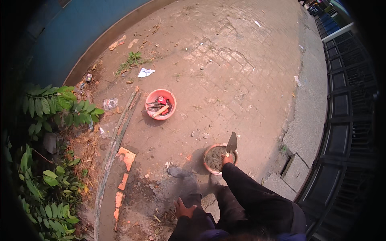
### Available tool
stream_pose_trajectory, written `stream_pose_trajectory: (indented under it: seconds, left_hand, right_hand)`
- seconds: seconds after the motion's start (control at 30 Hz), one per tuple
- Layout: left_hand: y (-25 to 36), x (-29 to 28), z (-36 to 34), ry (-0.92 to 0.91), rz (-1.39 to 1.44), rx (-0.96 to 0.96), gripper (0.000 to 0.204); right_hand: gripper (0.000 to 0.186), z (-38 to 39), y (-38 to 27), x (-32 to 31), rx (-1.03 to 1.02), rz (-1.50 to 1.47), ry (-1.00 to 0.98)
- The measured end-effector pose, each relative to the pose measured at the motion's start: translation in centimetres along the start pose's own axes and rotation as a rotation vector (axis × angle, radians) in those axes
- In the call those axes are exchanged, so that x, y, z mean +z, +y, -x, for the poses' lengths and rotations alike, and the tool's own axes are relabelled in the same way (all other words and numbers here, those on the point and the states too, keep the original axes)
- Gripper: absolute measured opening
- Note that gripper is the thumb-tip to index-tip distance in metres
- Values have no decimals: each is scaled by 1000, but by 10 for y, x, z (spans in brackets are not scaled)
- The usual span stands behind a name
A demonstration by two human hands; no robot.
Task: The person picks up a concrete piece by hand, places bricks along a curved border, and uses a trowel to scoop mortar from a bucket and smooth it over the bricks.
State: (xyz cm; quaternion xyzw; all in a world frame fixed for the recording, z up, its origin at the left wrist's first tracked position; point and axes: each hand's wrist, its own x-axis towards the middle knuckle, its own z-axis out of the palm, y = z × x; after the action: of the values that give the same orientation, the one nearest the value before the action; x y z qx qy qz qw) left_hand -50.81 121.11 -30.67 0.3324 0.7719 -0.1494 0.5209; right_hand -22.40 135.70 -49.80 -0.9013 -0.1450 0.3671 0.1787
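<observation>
Mortar (215, 156) lies in the reddish bucket (209, 169) at approx 5 o'clock from centre of my view, with plenty unused; I'd judge the mixing mostly done. At 8 o'clock the brick row (123, 181) looks only part finished: orange pcs in a broken line, gaps btwn them, running near the long timber (119, 129). I can't tell from here if those pcs are bedded firmly. Tool bowl (160, 91), pink, sits at 10 o'clock, its hand tools lying inside & apart from both hands.

Right hand (228, 159), btwn 4 & 5 o'clock, is closed round the handle of the trowel (232, 141) over the bucket's right side; blade points approx 12 o'clock, past the far rim. Can't tell if the blade carries any mix. Left hand (185, 209), approx 6 o'clock, has fingers loosely spread by the left leg (189, 186), apparently resting there; nothing visible in it.
</observation>
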Motion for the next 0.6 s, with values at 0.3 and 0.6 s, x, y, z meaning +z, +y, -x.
stream_pose_trajectory:
  seconds: [0.3, 0.6]
  left_hand:
    - [9, -35, -21, -86, 215, -52, 106]
    - [8, -17, -10, -29, 348, -108, 106]
  right_hand:
    - [45, 25, -75, -22, -475, 427, -531]
    - [35, 81, -124, 48, -668, 507, -711]
